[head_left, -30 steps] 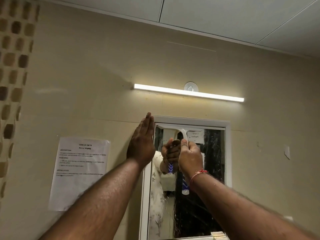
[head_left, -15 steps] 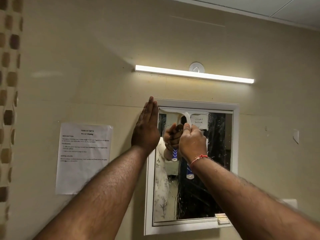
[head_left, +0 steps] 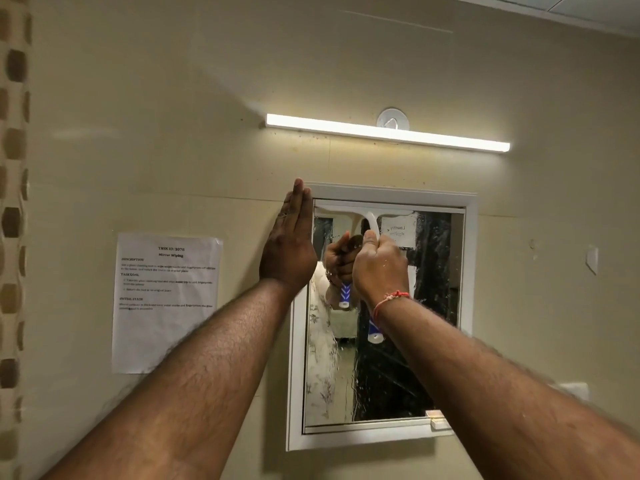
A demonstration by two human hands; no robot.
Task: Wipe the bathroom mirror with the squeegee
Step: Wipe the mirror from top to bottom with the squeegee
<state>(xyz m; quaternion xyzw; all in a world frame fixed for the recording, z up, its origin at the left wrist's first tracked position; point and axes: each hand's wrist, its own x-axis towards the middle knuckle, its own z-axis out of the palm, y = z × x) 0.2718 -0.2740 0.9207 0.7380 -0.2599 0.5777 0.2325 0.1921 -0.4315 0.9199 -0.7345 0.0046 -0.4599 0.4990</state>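
Observation:
A white-framed mirror [head_left: 398, 375] hangs on the beige wall, its glass wet and streaked. My right hand [head_left: 381, 268] is closed around the white and blue handle of the squeegee [head_left: 372, 218]. Its white blade lies flat against the glass along the mirror's top edge. The handle's blue end sticks out below my wrist. My left hand [head_left: 289, 247] rests flat with fingers together against the wall and the mirror's upper left frame corner. It holds nothing. The mirror reflects my right hand and the squeegee.
A lit tube light [head_left: 388, 132] runs above the mirror. A printed task sheet [head_left: 166, 301] is taped to the wall at the left. A small clip [head_left: 438, 420] sits at the mirror's lower right frame. Brown mosaic tiles [head_left: 14, 216] line the far left.
The view has tilted down, so more of the mirror's lower frame shows. Both hands keep their places on the mirror's top, with the squeegee blade still at the upper edge.

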